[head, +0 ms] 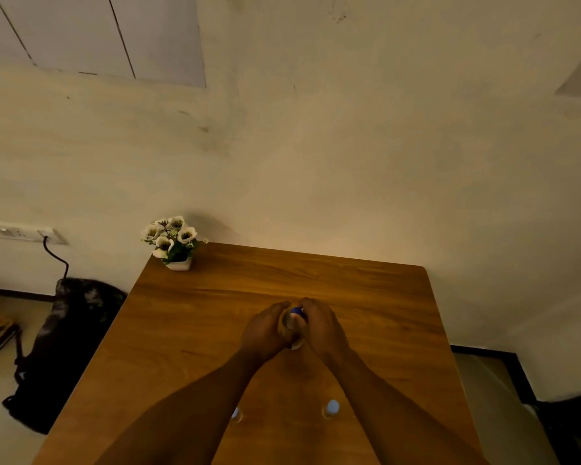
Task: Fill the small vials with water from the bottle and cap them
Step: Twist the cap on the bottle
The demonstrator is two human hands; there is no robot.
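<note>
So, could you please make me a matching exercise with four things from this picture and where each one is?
Things:
1. bottle
2. flower pot
3. right vial
4. dark bag

Places:
A. on the floor, left of the table
B. far left corner of the table
C. between the left hand and the right hand
D. near table edge, by the right forearm

Pairs: 1-C, 2-B, 3-D, 4-A

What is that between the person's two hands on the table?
A clear water bottle with a blue cap, seen in the head view. The left hand grips its body, and the right hand is curled at the cap.
</note>
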